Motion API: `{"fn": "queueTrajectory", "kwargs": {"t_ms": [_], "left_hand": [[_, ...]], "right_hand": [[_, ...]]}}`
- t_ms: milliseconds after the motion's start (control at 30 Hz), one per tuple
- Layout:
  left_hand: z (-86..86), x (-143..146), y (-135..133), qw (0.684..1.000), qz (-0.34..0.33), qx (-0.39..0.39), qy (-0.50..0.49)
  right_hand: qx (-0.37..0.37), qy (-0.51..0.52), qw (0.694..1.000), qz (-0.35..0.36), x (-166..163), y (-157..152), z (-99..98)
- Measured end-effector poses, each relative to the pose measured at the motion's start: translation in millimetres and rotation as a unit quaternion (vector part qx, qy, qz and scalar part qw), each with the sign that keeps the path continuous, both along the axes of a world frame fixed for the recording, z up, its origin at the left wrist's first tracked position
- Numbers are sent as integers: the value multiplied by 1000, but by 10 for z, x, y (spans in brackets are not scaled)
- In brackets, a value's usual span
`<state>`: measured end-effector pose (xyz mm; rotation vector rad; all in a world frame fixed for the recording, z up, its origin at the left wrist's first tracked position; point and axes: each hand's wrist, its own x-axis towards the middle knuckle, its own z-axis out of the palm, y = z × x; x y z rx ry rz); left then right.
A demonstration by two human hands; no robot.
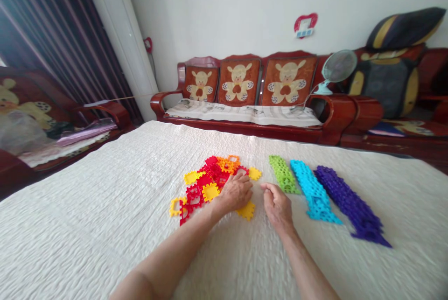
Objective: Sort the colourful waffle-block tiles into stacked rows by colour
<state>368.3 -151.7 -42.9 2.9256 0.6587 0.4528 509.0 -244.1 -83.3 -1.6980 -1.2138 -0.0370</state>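
My left hand (238,191) rests on a loose pile of flat, notched-edge plastic building pieces, its fingers somewhat apart and bent down over them. Its fingertips are partly hidden. In the pile lie red pieces (193,195), orange pieces (229,164) and a yellow square piece (210,192). Another yellow piece (247,211) sticks out below that hand, and a yellow piece (255,173) lies beyond it. To the right of the pile is my right hand (279,206), its fingers curled closed with nothing showing in them. It is nearest to a row of green pieces (283,175).
Right of the green row run a light-blue row (311,190) and a purple row (350,204). Everything lies on a white quilted cover (105,206). Behind stand a wooden sofa (241,127) with bear cushions and a small fan (339,66).
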Motion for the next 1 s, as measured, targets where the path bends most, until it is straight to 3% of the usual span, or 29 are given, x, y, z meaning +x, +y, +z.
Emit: {"fn": "queueTrajectory", "kwargs": {"t_ms": [167,233,333,433,533,633,767,1000], "left_hand": [[-31,-72,61,991,-44,-48,-113],[12,-115,164,984,-28,-60,-166],[118,-232,438,975,85,-70,-195],[183,-387,763,962,236,-84,-108],[159,-517,1006,946,297,-127,-25],[96,-589,1135,941,298,-159,14],[64,-614,1185,951,249,-178,38],[144,-573,1014,963,227,-142,30]], "right_hand": [[-3,4,1000,-1,-17,-10,23],[-6,8,1000,0,-18,-12,21],[-11,11,1000,-1,-10,-10,6],[-12,5,1000,3,4,-2,-8],[-10,-1,1000,5,8,3,-9],[-8,-3,1000,1,2,3,-1],[-6,-7,1000,0,-3,5,-2],[-5,-8,1000,-2,0,17,-18]]}}
